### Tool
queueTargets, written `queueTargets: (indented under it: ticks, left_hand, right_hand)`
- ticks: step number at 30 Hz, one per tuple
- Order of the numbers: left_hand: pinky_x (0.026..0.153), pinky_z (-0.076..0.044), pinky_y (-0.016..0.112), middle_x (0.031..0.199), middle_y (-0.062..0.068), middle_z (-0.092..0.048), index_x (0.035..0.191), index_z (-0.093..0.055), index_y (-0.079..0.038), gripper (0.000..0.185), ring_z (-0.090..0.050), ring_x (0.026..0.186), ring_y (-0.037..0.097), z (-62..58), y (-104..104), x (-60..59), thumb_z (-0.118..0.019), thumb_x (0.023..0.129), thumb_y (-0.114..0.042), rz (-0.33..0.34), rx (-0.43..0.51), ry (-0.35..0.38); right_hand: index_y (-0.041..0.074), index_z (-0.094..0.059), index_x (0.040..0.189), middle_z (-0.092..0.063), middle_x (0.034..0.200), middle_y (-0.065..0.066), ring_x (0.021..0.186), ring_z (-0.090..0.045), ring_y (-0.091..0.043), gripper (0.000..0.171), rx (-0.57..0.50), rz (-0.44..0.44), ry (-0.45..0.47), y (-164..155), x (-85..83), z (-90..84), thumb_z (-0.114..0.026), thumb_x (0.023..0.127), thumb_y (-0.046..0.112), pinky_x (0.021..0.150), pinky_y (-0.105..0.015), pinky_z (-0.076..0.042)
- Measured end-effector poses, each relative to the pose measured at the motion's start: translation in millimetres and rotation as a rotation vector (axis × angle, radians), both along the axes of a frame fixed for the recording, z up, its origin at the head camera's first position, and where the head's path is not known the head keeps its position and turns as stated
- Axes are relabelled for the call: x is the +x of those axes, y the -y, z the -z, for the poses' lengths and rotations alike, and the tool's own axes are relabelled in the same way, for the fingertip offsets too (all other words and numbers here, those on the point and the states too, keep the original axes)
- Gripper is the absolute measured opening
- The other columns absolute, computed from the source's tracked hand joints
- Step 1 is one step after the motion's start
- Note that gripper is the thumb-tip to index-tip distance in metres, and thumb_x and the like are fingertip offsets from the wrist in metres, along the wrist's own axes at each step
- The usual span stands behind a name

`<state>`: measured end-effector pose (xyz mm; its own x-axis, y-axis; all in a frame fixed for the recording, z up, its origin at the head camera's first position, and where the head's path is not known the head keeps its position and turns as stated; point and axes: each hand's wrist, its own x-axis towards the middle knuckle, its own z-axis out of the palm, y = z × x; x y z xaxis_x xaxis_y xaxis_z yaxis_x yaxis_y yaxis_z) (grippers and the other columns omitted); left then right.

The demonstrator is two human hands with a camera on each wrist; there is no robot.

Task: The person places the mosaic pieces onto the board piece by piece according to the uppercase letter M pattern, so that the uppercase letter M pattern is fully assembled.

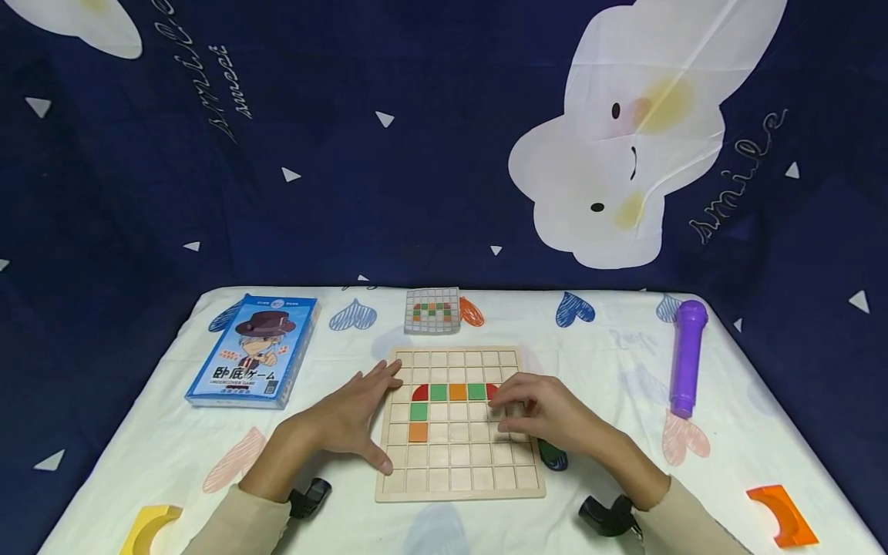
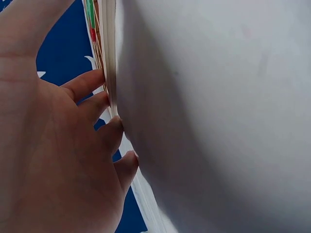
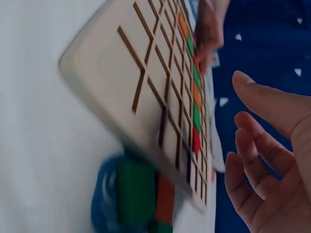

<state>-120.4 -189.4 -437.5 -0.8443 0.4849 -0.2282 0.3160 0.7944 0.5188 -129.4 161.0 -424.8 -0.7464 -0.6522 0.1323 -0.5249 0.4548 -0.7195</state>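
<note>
Blue card-game box (image 1: 253, 351) lies on the white cloth (image 1: 597, 362), far left. Small pattern card (image 1: 432, 311) at the back edge. Purple toy microphone (image 1: 687, 357) lies at right. Yellow curved block (image 1: 151, 527) near left corner, orange curved block (image 1: 782, 514) near right. Dark blue backdrop (image 1: 388, 154) behind, seemingly fabric.

Right hand (image 3: 272, 165) (fingers loosely spread) beside gridded wooden board (image 3: 146, 82)
</note>
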Motion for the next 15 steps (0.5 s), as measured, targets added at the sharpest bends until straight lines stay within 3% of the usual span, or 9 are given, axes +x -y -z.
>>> queueTargets:
  ticks: [6, 15]
  left_hand:
    - [0.132, -0.014, 0.06, 0.174, 0.01, -0.015, 0.154, -0.039, -0.008, 0.132, -0.01, 0.162, 0.037, -0.9, 0.3, 0.2, -0.094, 0.049, -0.066, 0.007, 0.001, -0.005]
    - [0.132, -0.015, 0.06, 0.173, 0.01, -0.017, 0.154, -0.04, -0.008, 0.133, -0.012, 0.162, 0.036, -0.4, -0.2, 0.4, -0.095, 0.048, -0.066, 0.0, 0.004, -0.008]
  right_hand:
    - [0.013, -0.078, 0.108, -0.074, 0.109, 0.004, 0.095, -0.068, -0.019, 0.024, -0.008, 0.088, -0.024, -27.2, 3.3, -0.2, -0.083, 0.085, 0.018, 0.072, -0.022, -0.058]
    - [0.013, -0.078, 0.109, -0.074, 0.116, 0.003, 0.104, -0.064, 0.004, 0.032, -0.031, 0.188, -0.061, -60.1, 11.5, 8.3, -0.087, 0.079, 0.019, 0.077, -0.024, -0.059]
